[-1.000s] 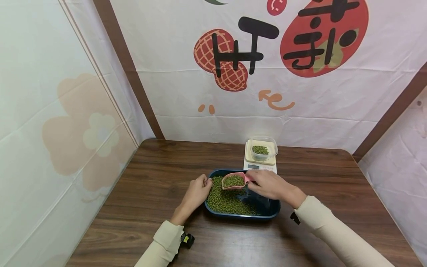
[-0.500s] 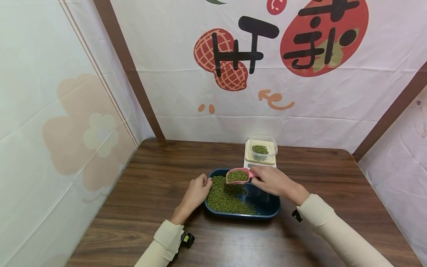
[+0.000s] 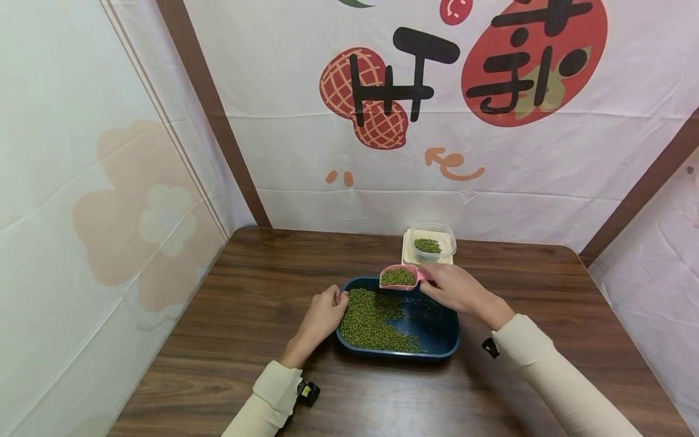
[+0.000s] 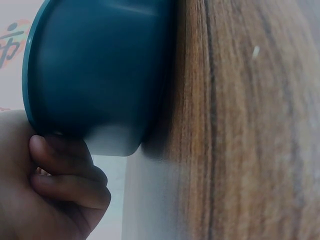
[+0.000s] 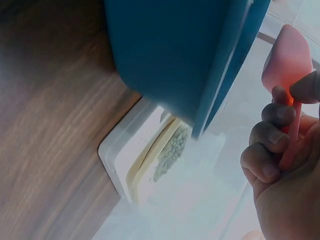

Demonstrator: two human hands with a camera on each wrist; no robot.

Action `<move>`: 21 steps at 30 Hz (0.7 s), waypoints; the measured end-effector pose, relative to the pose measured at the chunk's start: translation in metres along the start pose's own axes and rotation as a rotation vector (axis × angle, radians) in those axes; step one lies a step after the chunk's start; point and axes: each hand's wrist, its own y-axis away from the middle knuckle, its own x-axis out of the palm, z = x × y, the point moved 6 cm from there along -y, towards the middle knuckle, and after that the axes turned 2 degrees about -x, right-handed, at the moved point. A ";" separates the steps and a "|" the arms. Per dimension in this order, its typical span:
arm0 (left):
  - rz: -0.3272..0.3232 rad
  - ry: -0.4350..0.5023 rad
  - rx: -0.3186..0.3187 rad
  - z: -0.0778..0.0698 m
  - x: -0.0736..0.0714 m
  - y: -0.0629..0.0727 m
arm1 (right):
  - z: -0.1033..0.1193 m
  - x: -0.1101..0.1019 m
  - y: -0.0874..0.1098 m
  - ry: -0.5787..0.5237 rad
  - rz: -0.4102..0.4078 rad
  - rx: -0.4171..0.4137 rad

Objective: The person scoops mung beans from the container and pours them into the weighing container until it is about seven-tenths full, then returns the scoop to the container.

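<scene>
In the head view, a dark blue tray (image 3: 437,337) of green beans (image 3: 367,325) stands on the table, most of the beans heaped at its left side. My left hand (image 3: 322,313) grips the tray's left rim with curled fingers, as the left wrist view also shows. Above the tray's back edge, my right hand (image 3: 457,289) holds a pink scoop (image 5: 289,60) by its handle, fingers wrapped round it. Beans fill the scoop, which looks about level. Just behind it, a clear plastic container (image 3: 449,244) with a small heap of beans sits on a kitchen scale (image 3: 405,250).
The brown wooden table (image 3: 273,267) extends to both sides of the tray. A printed white cloth (image 3: 295,145) hangs behind its back edge. My right hand and the scoop cover the scale's front part in the head view.
My right hand has carried the filled scoop up and back to the right, from over the beans to the tray's back edge near the scale. The left hand stays on the rim.
</scene>
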 end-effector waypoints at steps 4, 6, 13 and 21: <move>0.000 -0.008 0.000 0.000 0.001 0.000 | -0.007 -0.003 -0.001 -0.003 -0.002 0.019; -0.001 -0.011 0.001 0.000 0.001 0.000 | -0.010 -0.004 -0.001 -0.006 0.004 0.032; 0.003 0.007 0.001 -0.002 0.000 0.001 | -0.018 -0.008 -0.004 -0.011 0.008 0.060; -0.005 -0.001 0.013 -0.001 0.000 0.000 | -0.029 -0.010 -0.006 -0.015 0.005 0.087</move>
